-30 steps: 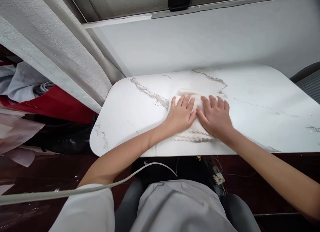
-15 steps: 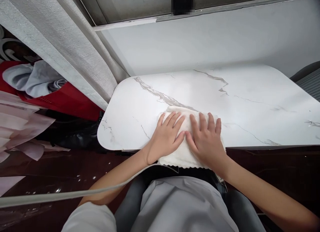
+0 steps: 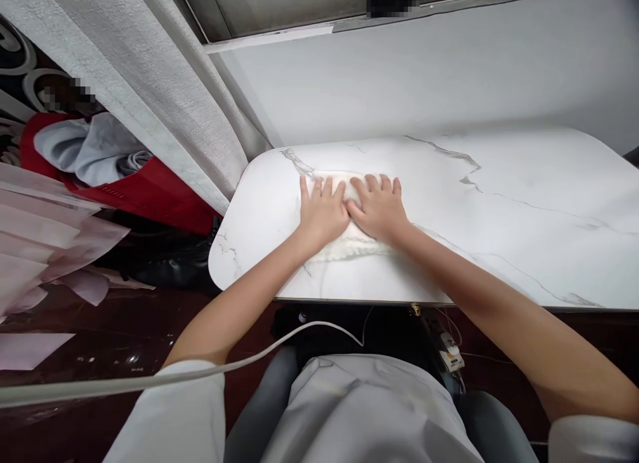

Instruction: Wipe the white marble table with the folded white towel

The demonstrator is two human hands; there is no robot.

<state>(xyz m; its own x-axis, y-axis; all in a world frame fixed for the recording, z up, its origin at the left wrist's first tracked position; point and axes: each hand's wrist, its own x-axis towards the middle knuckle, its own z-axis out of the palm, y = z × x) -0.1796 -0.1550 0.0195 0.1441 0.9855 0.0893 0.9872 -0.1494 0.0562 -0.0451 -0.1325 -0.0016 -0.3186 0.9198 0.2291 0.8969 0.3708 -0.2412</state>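
A cream-white cloth (image 3: 349, 249) with a wavy edge lies flat on the white marble-patterned table (image 3: 519, 250). Both hands press down on it from above, side by side, thumbs touching or nearly so. My left hand (image 3: 323, 213) rests on its left part with fingers spread. On its right part lies my right hand (image 3: 380, 207), fingers also stretched out and apart. Much of the cloth's middle is hidden under the palms, and its near edge is blurred.
A white cable (image 3: 224, 368) runs across in front of my body. Left of the table hang a light curtain (image 3: 164, 84) and a red bag (image 3: 170, 197) with grey cloth inside. A white wall (image 3: 399, 84) rises behind the table. A power strip (image 3: 452, 360) sits below its front edge.
Both hands have moved forward across the table, away from my body, taking the cloth along. Its near edge, which hung over the table's front edge, now lies on the tabletop.
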